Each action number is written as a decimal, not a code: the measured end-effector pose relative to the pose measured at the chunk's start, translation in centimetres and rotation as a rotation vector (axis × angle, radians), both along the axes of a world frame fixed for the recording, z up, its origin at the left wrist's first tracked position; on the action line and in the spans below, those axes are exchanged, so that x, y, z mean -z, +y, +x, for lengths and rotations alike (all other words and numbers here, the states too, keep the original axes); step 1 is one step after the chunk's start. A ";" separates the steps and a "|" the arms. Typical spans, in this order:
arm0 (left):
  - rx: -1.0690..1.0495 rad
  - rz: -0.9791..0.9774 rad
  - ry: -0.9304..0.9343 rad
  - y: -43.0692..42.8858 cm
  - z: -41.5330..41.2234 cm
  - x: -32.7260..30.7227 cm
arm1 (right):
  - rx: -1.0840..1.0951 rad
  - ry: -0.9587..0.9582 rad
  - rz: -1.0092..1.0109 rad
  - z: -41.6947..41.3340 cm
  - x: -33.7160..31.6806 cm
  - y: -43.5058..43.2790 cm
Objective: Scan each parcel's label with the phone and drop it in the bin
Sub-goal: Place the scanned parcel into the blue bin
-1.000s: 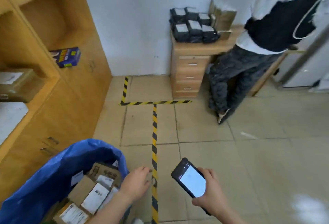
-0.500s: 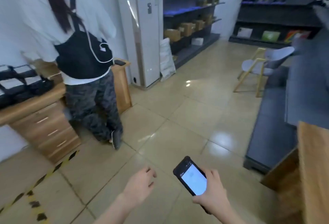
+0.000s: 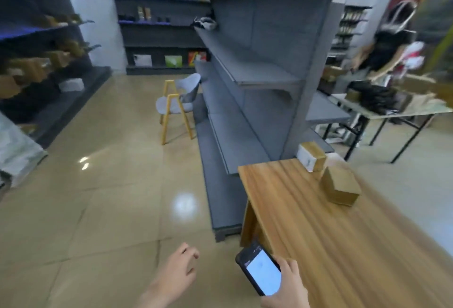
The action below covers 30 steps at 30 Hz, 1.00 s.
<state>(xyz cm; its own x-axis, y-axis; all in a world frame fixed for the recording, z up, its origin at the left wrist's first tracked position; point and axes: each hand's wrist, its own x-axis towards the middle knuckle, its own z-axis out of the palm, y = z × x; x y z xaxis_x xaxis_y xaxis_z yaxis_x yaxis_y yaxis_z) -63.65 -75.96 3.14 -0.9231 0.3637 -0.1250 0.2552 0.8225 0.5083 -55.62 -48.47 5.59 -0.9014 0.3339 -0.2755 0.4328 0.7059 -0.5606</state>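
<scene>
Btm right of frame: right hand (image 3: 285, 285) wraps the phone (image 3: 261, 272), fingers curled over its right edge, lit screen tilted up toward the wearer, prob so the next scan needs no re-grip. Btm centre: left hand (image 3: 179, 268) holds nothing, fingers loosely curled, held out over the floor, likely kept free to lift a parcel. Two cardboard parcels sit at right on the wooden table (image 3: 343, 246), near its far end: labelled box (image 3: 311, 159) w/ white label facing left, plain box (image 3: 340, 186) just beside it, lower in frame, no label showing. Bin not in view. Prob next: grab a box, turn label to phone
</scene>
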 end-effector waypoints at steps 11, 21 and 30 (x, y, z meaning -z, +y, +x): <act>0.483 -0.053 -0.028 16.1 -18.6 0.8 | 0.571 -0.005 -0.054 -4.5 -2.0 9.9; 0.682 -0.068 -0.141 33.4 -26.5 0.4 | 0.726 -0.043 -0.155 -8.7 -1.4 20.7; 0.848 -0.006 0.000 47.8 -30.0 -0.6 | 0.842 -0.039 -0.171 -11.3 -0.7 25.9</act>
<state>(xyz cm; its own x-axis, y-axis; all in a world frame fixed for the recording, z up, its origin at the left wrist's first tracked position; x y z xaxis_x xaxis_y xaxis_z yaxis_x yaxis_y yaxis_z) -93.64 -28.13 3.77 -0.3384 0.9322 -0.1285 0.7869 0.3552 0.5046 -66.92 -22.61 6.25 -0.3613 0.8381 -0.4088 0.7955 0.0484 -0.6040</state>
